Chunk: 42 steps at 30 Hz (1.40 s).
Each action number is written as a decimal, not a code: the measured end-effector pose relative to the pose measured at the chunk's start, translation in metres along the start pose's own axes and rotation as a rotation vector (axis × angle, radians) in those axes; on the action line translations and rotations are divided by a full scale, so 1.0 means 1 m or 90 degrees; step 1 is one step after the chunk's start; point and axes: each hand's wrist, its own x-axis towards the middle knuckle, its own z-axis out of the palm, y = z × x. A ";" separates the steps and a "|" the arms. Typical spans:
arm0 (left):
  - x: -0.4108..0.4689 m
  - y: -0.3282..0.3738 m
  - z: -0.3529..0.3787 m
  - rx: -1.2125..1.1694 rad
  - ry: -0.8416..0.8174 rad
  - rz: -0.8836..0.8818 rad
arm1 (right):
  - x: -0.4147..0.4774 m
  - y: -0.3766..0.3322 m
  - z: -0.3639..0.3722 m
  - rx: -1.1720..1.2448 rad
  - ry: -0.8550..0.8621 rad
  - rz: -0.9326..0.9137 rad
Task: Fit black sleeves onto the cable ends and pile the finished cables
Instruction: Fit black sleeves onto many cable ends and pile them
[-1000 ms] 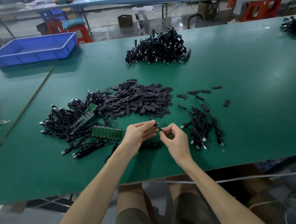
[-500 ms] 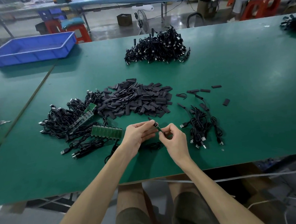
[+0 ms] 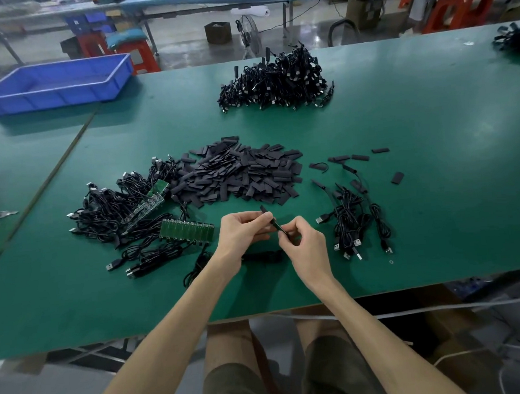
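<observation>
My left hand (image 3: 243, 233) pinches a black sleeve (image 3: 264, 209) that sticks up past its fingertips. My right hand (image 3: 305, 244) pinches the cable end (image 3: 281, 227) just to the right of it; the two hands nearly touch. The cable's slack (image 3: 263, 256) lies on the table under my hands. A heap of loose black sleeves (image 3: 241, 173) lies just beyond. A tangle of black cables (image 3: 115, 213) lies to the left, and a small bunch of cables (image 3: 354, 218) to the right. A large pile of cables (image 3: 275, 79) sits farther back.
Green circuit board strips (image 3: 187, 229) lie by my left hand, another strip (image 3: 148, 201) on the left tangle. A few stray sleeves (image 3: 397, 177) lie at right. A blue tray (image 3: 57, 83) stands at the back left. The green table's (image 3: 432, 123) front edge is near my forearms.
Both hands have stayed in place holding the sleeve and cable end. Only small finger movement shows; the piles have not moved.
</observation>
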 end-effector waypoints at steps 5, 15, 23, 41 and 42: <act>-0.002 -0.002 0.000 -0.024 0.004 -0.022 | 0.000 0.000 0.000 0.000 0.004 0.006; -0.004 -0.005 0.002 0.036 0.022 0.056 | -0.001 0.000 0.000 -0.002 -0.014 0.000; -0.006 -0.002 -0.001 0.057 0.008 0.065 | -0.001 0.003 0.003 -0.072 -0.025 -0.015; -0.010 0.001 0.000 0.092 0.014 0.093 | 0.000 0.004 0.003 -0.053 -0.022 -0.005; -0.010 0.001 -0.001 0.078 0.012 0.082 | 0.000 0.004 0.003 -0.052 -0.023 -0.005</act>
